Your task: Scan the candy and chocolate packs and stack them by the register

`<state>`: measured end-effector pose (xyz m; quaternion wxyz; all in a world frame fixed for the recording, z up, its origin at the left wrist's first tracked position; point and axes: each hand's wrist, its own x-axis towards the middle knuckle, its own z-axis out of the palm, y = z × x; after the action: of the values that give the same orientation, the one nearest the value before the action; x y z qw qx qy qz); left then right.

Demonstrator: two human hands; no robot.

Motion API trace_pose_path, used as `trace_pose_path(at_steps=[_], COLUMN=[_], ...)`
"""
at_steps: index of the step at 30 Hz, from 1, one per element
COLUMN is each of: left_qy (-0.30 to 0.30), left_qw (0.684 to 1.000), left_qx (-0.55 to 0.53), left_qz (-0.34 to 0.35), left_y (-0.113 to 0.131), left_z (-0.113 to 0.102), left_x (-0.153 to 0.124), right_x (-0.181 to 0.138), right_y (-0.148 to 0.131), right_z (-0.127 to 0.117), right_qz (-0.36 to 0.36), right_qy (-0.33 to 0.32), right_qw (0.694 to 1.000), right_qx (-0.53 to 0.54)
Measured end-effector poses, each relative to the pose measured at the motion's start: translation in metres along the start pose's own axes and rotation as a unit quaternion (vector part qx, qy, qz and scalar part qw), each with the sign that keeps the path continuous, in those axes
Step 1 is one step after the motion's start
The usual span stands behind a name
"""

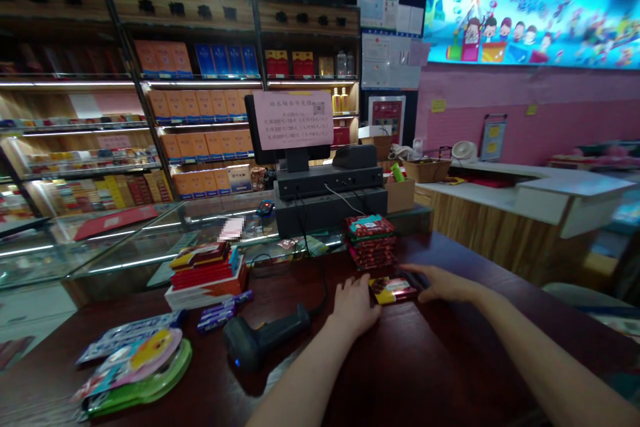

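On the dark red-brown table lies a yellow-and-red chocolate snack packet (393,288) between my two hands. My left hand (354,307) rests palm down at the packet's left end, fingers stretched out. At its right end, the thumb and fingers of my right hand (445,284) close around a dark, flat object (414,277); its kind is unclear. Just beyond the packet stands a stack of red-brown snack packets (371,243). A black barcode scanner (263,339) lies to the left of my left forearm.
Stacked red and orange boxes (207,277), purple packs (219,313) and a green-and-pink blister pack (140,373) occupy the left side. Behind are a glass counter (165,240) and a cash register (327,180) with a pink sign (293,121). The scanner's cable runs across the tabletop.
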<state>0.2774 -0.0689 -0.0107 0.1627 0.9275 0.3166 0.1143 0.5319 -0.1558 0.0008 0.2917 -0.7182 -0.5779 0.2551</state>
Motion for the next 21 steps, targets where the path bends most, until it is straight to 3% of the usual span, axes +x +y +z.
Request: trace_pose_path(at_steps=[7,12,21], left_qy=[0.025,0.052,0.137], left_qw=[0.997,0.994,0.979], left_qx=[0.065,0.089,0.149], left_qz=[0.027,0.032,0.014], left_y=[-0.010,-0.023,-0.087], left_z=[-0.031,-0.063,-0.109], left_x=[-0.018,-0.036,-0.069], right_x=[-0.002,0.009,0.041], right_y=[-0.030,-0.065,-0.123], right_z=[0.009,0.031,0.090], right_qz=[-0.053,-0.088,-0.196], right_qy=[-0.010,-0.042,-0.049], right_qw=[0.998,0.995,0.979], right_qx=[-0.026,-0.023,-0.015])
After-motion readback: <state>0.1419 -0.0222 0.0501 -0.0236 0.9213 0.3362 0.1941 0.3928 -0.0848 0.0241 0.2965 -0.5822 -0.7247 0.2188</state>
